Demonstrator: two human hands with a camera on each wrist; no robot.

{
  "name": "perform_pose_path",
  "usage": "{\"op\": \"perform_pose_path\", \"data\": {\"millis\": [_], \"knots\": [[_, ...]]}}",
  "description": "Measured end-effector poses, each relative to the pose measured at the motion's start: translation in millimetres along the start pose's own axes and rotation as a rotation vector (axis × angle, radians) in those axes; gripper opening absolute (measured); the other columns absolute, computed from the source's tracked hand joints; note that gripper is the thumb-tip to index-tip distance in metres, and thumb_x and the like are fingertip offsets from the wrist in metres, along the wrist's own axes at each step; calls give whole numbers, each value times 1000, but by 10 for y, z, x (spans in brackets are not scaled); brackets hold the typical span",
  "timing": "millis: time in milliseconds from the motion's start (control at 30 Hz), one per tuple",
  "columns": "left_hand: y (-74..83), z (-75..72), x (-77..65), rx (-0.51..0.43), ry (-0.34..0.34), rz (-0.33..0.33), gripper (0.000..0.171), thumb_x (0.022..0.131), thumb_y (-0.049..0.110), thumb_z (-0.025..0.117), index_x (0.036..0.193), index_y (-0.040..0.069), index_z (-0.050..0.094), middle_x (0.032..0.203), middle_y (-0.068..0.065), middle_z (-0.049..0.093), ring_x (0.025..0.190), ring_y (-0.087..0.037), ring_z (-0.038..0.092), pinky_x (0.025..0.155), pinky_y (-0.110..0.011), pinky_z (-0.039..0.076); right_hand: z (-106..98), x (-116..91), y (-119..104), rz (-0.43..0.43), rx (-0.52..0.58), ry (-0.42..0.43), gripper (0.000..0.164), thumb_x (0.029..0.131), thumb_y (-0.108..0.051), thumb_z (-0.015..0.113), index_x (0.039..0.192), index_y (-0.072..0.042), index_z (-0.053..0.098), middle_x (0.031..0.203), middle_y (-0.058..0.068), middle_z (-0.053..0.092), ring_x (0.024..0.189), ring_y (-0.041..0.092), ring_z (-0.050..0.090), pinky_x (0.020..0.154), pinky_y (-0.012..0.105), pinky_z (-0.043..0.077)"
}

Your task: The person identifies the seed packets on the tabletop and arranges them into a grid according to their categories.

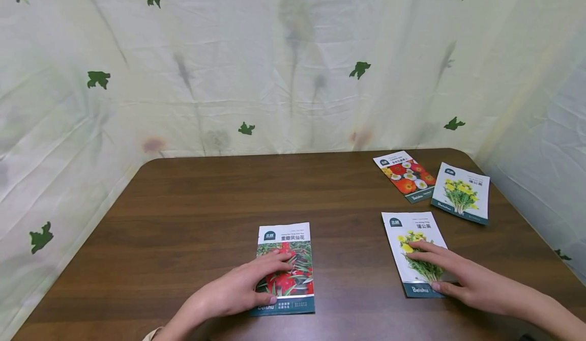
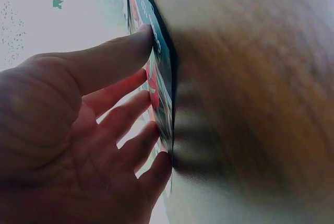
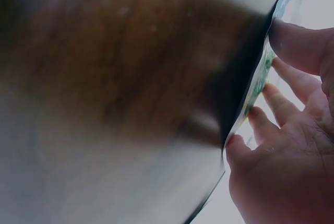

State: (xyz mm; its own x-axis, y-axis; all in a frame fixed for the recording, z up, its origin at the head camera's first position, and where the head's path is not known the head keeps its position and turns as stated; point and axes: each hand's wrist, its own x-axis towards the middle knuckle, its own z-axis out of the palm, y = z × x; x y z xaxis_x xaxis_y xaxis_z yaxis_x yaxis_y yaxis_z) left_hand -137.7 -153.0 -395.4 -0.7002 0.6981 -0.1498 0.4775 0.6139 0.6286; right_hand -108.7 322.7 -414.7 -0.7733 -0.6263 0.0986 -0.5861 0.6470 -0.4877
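Observation:
A seed packet with red flowers (image 1: 299, 275) lies on the brown table, near its front middle. On its printed face rest the fingertips and thumb of my left hand (image 1: 242, 286), fingers spread and lightly bent; the left wrist view shows the thumb (image 2: 120, 57) touching the dark green band. To the right is a white seed packet with yellow flowers (image 1: 397, 247). My right hand (image 1: 478, 280) touches it from the right, its thumb by the lower band and its fingers across the flower picture. Part of that packet's right side is hidden under the hand.
Toward the back right lie a packet with red and white flowers (image 1: 407, 175) and another yellow-flower packet (image 1: 462, 191), close beside each other. Pale cloth with green leaf prints (image 1: 274, 76) hangs behind the wooden table (image 1: 183, 219) and along its sides.

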Motion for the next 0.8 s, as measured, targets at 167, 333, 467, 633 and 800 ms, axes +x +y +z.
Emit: {"op": "perform_pose_path", "data": {"millis": [167,333,467,633,800], "knots": [[1,3,0,4,7,15,55,89,22,73,141,25,54,155,13,35,145,-19,26,112,-48,31,20,6,-24,-35,3,5,53,97,-26,64,147,-23,46,155,3,36,141,-7,15,102,4,17],[-1,5,-3,8,12,18,55,89,23,73,141,24,54,155,12,35,145,-19,27,112,-47,31,51,29,-44,-59,13,1,54,96,-25,64,147,-22,45,155,3,35,142,-4,16,103,5,17],[-5,7,-12,8,10,13,55,90,22,73,141,25,53,155,13,35,145,-17,26,112,-47,31,72,47,-65,-75,31,-6,55,96,-24,65,147,-21,45,155,4,34,143,-3,16,103,5,17],[4,7,-17,4,8,12,55,90,21,72,142,26,53,155,14,35,146,-17,25,112,-45,31,90,57,-103,-98,52,-1,55,96,-21,65,147,-19,45,155,7,34,143,-2,17,103,4,16],[15,11,-20,1,10,12,56,90,19,72,142,26,53,155,14,35,146,-17,25,113,-44,31,99,58,-136,-69,51,-3,54,96,-24,64,147,-22,45,155,7,34,142,-3,17,102,4,17]]}}
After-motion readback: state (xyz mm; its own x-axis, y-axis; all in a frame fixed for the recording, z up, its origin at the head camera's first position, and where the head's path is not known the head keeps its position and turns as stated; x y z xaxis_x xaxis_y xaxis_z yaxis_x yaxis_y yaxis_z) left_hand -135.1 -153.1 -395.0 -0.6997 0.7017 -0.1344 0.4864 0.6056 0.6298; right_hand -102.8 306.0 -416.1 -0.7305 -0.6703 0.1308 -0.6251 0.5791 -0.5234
